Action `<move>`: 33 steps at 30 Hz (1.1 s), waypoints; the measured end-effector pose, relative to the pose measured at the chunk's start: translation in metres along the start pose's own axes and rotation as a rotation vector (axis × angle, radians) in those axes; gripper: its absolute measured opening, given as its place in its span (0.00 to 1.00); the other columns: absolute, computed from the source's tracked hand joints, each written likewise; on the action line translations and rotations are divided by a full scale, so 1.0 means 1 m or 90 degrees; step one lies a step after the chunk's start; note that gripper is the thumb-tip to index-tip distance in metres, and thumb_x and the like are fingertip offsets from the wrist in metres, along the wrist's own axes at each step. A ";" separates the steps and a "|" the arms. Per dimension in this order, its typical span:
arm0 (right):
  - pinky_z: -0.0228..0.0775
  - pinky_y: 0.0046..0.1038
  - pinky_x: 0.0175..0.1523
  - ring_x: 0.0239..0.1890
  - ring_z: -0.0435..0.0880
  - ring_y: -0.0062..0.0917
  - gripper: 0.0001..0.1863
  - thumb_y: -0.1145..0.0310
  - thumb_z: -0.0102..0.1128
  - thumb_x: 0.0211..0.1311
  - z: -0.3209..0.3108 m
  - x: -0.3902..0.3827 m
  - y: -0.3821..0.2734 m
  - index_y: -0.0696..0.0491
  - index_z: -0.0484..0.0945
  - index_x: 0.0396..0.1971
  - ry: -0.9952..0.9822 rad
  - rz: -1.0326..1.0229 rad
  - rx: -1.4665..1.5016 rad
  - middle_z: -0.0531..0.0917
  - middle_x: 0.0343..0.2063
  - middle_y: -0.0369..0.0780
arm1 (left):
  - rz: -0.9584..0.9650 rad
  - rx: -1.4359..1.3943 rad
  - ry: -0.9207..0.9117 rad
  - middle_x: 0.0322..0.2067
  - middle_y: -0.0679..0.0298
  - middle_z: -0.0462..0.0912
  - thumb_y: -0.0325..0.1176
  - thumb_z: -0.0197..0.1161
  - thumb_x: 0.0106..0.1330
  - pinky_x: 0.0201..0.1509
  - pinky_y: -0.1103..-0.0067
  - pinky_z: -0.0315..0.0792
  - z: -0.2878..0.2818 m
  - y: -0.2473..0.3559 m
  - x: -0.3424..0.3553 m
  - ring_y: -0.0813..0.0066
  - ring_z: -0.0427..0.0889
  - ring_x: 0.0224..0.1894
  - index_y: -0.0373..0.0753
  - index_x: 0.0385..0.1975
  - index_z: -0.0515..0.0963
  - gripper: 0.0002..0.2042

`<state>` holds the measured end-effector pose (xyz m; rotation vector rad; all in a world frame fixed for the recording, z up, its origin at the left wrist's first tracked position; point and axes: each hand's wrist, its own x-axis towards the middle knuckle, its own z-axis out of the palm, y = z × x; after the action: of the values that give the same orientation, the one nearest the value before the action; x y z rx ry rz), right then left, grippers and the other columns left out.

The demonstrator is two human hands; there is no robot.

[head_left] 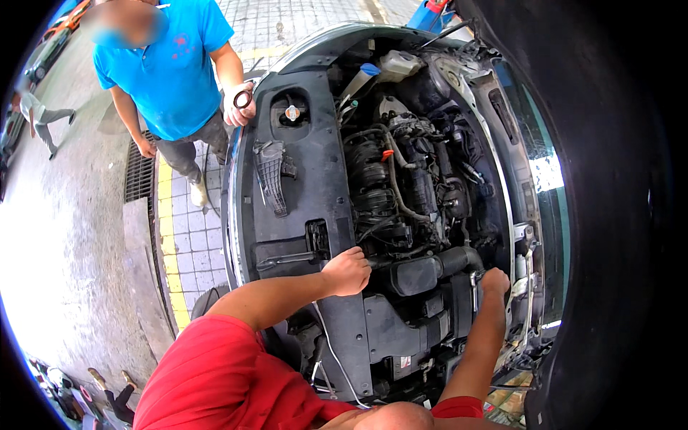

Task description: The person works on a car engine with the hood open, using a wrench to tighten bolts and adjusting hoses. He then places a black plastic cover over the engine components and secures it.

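Observation:
Over the open engine bay, my left hand (347, 272) is closed at the inner edge of the black front panel (337, 315). Whatever its fingers hold, if anything, is hidden. Farther right, my right hand (494, 281) is closed against the head of a shiny ratchet wrench (474, 292), whose handle points toward me. A thick black air hose (459, 261) and a black air box (414, 276) lie between my hands. Beyond them is the engine (401, 172), with an orange-red dipstick handle (388, 155).
A black plastic duct (270, 175) lies loose on the front panel. Across the car's front corner stands a person in a blue shirt (161, 68), holding a dark ring-shaped thing (242, 99). The raised bonnet (609, 215) fills the right side. A white cable (331, 344) crosses the panel near me.

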<state>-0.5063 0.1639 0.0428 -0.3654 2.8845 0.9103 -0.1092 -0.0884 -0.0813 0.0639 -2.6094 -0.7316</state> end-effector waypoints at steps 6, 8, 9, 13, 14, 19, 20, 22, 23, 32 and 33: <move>0.75 0.36 0.30 0.29 0.86 0.33 0.20 0.53 0.51 0.70 0.102 0.069 0.060 0.53 0.84 0.32 -0.124 0.117 0.324 0.86 0.26 0.41 | 0.004 0.006 0.005 0.27 0.63 0.81 0.36 0.61 0.60 0.58 0.71 0.71 0.000 -0.001 0.000 0.63 0.80 0.40 0.40 0.21 0.78 0.09; 0.73 0.35 0.26 0.26 0.85 0.31 0.22 0.51 0.49 0.71 0.107 0.068 0.081 0.53 0.82 0.31 -0.192 0.157 0.420 0.84 0.23 0.40 | 0.020 -0.011 0.013 0.26 0.63 0.81 0.36 0.61 0.60 0.58 0.70 0.72 0.002 0.001 0.004 0.63 0.80 0.39 0.41 0.20 0.78 0.09; 0.83 0.38 0.43 0.44 0.90 0.35 0.20 0.52 0.54 0.69 0.079 0.049 0.040 0.52 0.86 0.42 -0.041 0.024 0.103 0.90 0.38 0.43 | 0.004 0.004 0.013 0.26 0.63 0.81 0.36 0.61 0.60 0.58 0.70 0.72 0.000 -0.003 -0.001 0.63 0.80 0.38 0.41 0.20 0.78 0.09; 0.82 0.41 0.54 0.53 0.88 0.41 0.15 0.62 0.57 0.67 0.000 -0.002 0.006 0.52 0.88 0.45 0.002 -0.051 -0.044 0.88 0.48 0.46 | 0.017 0.036 -0.054 0.24 0.62 0.80 0.35 0.61 0.58 0.56 0.69 0.73 -0.008 0.000 0.004 0.63 0.80 0.36 0.42 0.18 0.76 0.09; 0.82 0.42 0.53 0.52 0.88 0.40 0.15 0.62 0.56 0.67 0.011 0.009 0.014 0.53 0.88 0.43 -0.014 -0.078 -0.059 0.89 0.47 0.47 | 0.022 0.032 -0.022 0.23 0.63 0.80 0.35 0.61 0.56 0.54 0.69 0.71 -0.012 0.003 0.008 0.63 0.80 0.35 0.42 0.17 0.78 0.09; 0.83 0.43 0.42 0.37 0.90 0.44 0.20 0.56 0.55 0.67 0.124 0.059 0.094 0.57 0.87 0.38 -0.116 0.322 0.615 0.89 0.31 0.48 | 0.020 -0.050 0.054 0.23 0.62 0.78 0.34 0.63 0.59 0.56 0.68 0.73 0.003 0.012 0.018 0.61 0.79 0.34 0.41 0.18 0.76 0.09; 0.82 0.42 0.40 0.34 0.90 0.44 0.22 0.54 0.55 0.68 0.131 0.062 0.103 0.58 0.87 0.37 -0.194 0.412 0.842 0.89 0.27 0.48 | 0.022 -0.047 0.063 0.23 0.62 0.78 0.33 0.63 0.59 0.56 0.67 0.73 0.009 0.013 0.018 0.61 0.79 0.34 0.40 0.19 0.76 0.09; 0.82 0.40 0.39 0.36 0.90 0.41 0.20 0.54 0.55 0.69 0.096 0.046 0.061 0.55 0.87 0.33 -0.056 0.188 0.448 0.89 0.30 0.46 | 0.013 -0.024 0.049 0.24 0.62 0.78 0.33 0.63 0.59 0.56 0.67 0.73 0.007 0.005 0.017 0.61 0.79 0.35 0.40 0.19 0.76 0.08; 0.82 0.39 0.39 0.37 0.91 0.39 0.19 0.54 0.56 0.69 0.051 0.021 0.018 0.54 0.87 0.31 0.084 0.074 0.222 0.90 0.31 0.45 | -0.007 0.006 0.047 0.24 0.62 0.79 0.32 0.64 0.59 0.57 0.67 0.73 -0.001 -0.002 0.011 0.61 0.80 0.35 0.40 0.19 0.77 0.08; 0.81 0.37 0.38 0.36 0.91 0.33 0.15 0.62 0.53 0.67 0.053 0.023 0.022 0.53 0.87 0.33 0.105 0.033 0.093 0.90 0.32 0.45 | 0.003 -0.010 0.028 0.24 0.62 0.79 0.32 0.64 0.60 0.59 0.67 0.73 -0.001 0.002 0.013 0.62 0.80 0.36 0.40 0.20 0.77 0.08; 0.76 0.36 0.31 0.28 0.86 0.31 0.16 0.60 0.52 0.68 0.082 0.042 0.059 0.54 0.85 0.30 -0.064 0.196 0.401 0.87 0.27 0.43 | 0.015 -0.025 0.025 0.24 0.62 0.78 0.32 0.64 0.60 0.59 0.67 0.73 0.002 0.008 0.014 0.62 0.80 0.36 0.40 0.20 0.76 0.08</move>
<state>-0.5606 0.2495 0.0016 0.1768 2.9700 0.0045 -0.1227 -0.0829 -0.0734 0.0360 -2.5538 -0.7653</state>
